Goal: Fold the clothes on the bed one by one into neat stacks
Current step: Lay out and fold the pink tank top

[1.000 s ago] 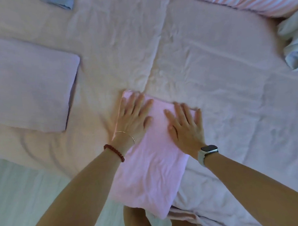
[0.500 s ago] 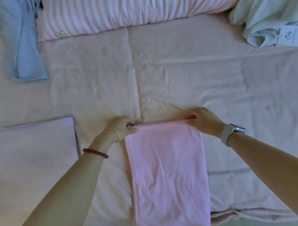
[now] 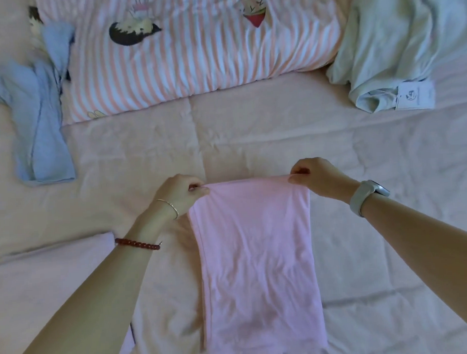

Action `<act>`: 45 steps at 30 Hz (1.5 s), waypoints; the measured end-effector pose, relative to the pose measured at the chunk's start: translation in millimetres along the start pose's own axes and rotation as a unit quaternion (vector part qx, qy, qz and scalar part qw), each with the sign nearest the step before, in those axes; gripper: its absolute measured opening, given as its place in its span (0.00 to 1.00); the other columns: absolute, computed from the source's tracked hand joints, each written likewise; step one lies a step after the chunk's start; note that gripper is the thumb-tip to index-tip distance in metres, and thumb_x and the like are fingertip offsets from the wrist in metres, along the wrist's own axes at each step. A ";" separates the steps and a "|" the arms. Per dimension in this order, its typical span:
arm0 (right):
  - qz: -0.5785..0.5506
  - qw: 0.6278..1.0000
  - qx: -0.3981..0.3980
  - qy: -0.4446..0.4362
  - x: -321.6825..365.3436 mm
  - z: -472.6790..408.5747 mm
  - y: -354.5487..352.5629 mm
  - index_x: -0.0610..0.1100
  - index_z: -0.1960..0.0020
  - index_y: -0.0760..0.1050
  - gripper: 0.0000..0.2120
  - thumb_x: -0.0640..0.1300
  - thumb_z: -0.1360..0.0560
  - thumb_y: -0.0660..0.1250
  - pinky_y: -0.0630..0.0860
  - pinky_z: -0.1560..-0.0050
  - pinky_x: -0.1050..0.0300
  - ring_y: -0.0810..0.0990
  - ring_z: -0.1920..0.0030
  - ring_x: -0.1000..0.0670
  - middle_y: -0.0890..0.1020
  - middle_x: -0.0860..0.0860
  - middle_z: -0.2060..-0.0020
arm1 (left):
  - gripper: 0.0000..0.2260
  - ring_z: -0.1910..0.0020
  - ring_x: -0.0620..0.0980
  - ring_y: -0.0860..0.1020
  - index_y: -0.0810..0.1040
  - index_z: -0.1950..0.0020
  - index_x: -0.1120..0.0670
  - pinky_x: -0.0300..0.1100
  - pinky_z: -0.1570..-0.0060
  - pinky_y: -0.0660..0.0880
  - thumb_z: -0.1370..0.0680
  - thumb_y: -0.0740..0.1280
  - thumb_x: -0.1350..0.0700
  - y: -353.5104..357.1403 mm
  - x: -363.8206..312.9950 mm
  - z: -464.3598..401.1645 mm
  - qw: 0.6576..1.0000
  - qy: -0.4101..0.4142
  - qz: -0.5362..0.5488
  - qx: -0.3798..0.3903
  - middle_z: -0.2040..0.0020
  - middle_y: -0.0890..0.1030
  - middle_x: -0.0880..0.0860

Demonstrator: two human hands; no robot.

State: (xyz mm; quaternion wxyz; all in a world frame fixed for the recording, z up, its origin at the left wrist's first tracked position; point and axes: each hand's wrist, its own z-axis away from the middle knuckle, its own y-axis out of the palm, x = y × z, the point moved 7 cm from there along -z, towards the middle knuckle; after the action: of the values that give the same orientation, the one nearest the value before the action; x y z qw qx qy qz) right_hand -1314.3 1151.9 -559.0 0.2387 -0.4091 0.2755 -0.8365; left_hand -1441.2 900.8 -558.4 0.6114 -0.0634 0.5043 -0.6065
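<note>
1. Pink top point(image 3: 258, 269) lies as a long folded strip in the middle of the bed point(image 3: 252, 138), its near end running past the bottom of the frame.
2. Your left hand point(image 3: 181, 196) pinches the far-left corner; the grip is clamped on the cloth between thumb and fingers.
3. Your right hand point(image 3: 319, 179) pinches the far-right corner the same way, so the far edge is raised and stretched taut between them.
4. Both long edges run roughly straight; the left one shows a thin seam line.
5. Open sheet lies beyond the far edge, up to the striped pillow point(image 3: 195, 58).
6. Blue garment point(image 3: 41, 126) lies crumpled far left, well apart.
7. Pale green garment point(image 3: 397, 41) with a paper tag point(image 3: 414, 95) sits far right, well apart.
8. Lilac folded piece point(image 3: 57, 278) lies near left, partly under your left forearm.
</note>
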 end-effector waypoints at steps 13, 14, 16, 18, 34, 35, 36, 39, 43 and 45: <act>0.130 0.928 -0.266 -0.224 46.4 47.2 -53.3 0.34 0.56 0.79 0.02 0.33 0.28 0.69 0.74 0.61 0.47 0.78 0.60 0.38 0.79 0.40 0.61 | 0.07 0.59 0.57 0.75 0.84 0.58 0.59 0.45 0.58 0.68 0.28 0.69 0.57 -51.6 -69.3 38.7 0.924 0.219 -0.132 -0.283 0.65 0.80 0.56; 0.143 0.921 -0.270 -0.241 42.1 61.4 -42.9 0.34 0.57 0.79 0.01 0.32 0.29 0.70 0.74 0.63 0.47 0.78 0.62 0.38 0.79 0.40 0.63 | 0.08 0.58 0.54 0.73 0.84 0.58 0.58 0.45 0.57 0.67 0.27 0.67 0.55 -42.1 -63.9 53.3 0.919 0.231 -0.138 -0.287 0.64 0.80 0.55; 0.169 0.906 -0.276 -0.273 32.0 88.0 -21.6 0.36 0.58 0.80 0.01 0.34 0.28 0.70 0.73 0.64 0.49 0.78 0.64 0.40 0.79 0.42 0.64 | 0.09 0.58 0.50 0.70 0.84 0.58 0.57 0.44 0.57 0.66 0.26 0.65 0.54 -23.5 -52.1 78.2 0.910 0.254 -0.153 -0.290 0.63 0.81 0.53; 0.185 0.892 -0.283 -0.299 22.1 110.5 -2.4 0.37 0.59 0.81 0.06 0.38 0.26 0.66 0.68 0.62 0.51 0.79 0.64 0.41 0.80 0.43 0.64 | 0.08 0.58 0.50 0.71 0.84 0.58 0.55 0.45 0.57 0.68 0.26 0.67 0.55 -6.5 -42.3 98.4 0.900 0.276 -0.169 -0.293 0.62 0.81 0.51; 0.234 0.901 -0.211 -0.298 -13.2 167.5 90.6 0.43 0.61 0.80 0.05 0.34 0.34 0.73 0.68 0.52 0.51 0.80 0.63 0.45 0.79 0.48 0.65 | 0.07 0.65 0.51 0.80 0.83 0.64 0.53 0.42 0.56 0.66 0.36 0.74 0.65 75.2 -2.6 149.5 0.905 0.294 -0.256 -0.170 0.64 0.81 0.48; 0.242 0.905 -0.198 -0.288 -14.6 165.4 95.5 0.43 0.62 0.80 0.07 0.34 0.36 0.75 0.68 0.52 0.51 0.80 0.62 0.45 0.80 0.49 0.65 | 0.06 0.66 0.52 0.80 0.83 0.65 0.53 0.42 0.56 0.66 0.35 0.72 0.64 80.0 -1.0 147.8 0.906 0.295 -0.264 -0.149 0.65 0.81 0.48; 0.251 0.910 -0.184 -0.274 -16.8 161.5 100.1 0.44 0.63 0.80 0.09 0.33 0.38 0.76 0.68 0.52 0.50 0.81 0.62 0.46 0.80 0.50 0.65 | 0.06 0.66 0.52 0.80 0.83 0.66 0.53 0.42 0.56 0.66 0.33 0.69 0.63 84.7 0.9 144.4 0.909 0.295 -0.268 -0.127 0.65 0.81 0.48; 0.249 0.924 -0.168 -0.238 -15.1 158.8 101.6 0.45 0.64 0.81 0.09 0.35 0.39 0.75 0.73 0.56 0.49 0.80 0.64 0.45 0.80 0.50 0.66 | 0.11 0.67 0.53 0.78 0.80 0.70 0.54 0.43 0.58 0.66 0.29 0.61 0.55 80.9 -0.5 136.0 0.932 0.246 -0.241 -0.116 0.67 0.79 0.49; 0.221 0.924 -0.209 -0.231 7.7 140.9 90.6 0.43 0.54 0.81 0.11 0.39 0.30 0.62 0.73 0.53 0.47 0.80 0.58 0.42 0.80 0.45 0.58 | 0.05 0.63 0.58 0.77 0.79 0.63 0.59 0.49 0.61 0.72 0.29 0.68 0.58 50.9 -5.4 100.9 0.958 0.114 -0.172 -0.200 0.62 0.77 0.57; 0.238 0.929 -0.204 -0.198 20.3 117.8 90.6 0.43 0.45 0.80 0.17 0.41 0.28 0.58 0.71 0.44 0.38 0.79 0.47 0.40 0.81 0.42 0.48 | 0.10 0.51 0.62 0.76 0.78 0.50 0.61 0.52 0.55 0.72 0.28 0.71 0.57 43.8 -0.9 72.6 0.975 -0.015 -0.103 -0.197 0.51 0.77 0.61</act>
State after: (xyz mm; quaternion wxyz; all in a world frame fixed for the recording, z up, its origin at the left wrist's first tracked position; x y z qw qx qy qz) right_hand -1213.6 1041.4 -546.7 0.3919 -0.5290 0.4764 -0.5827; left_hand -1360.9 873.9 -553.0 0.5286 -0.2438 0.5952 -0.5540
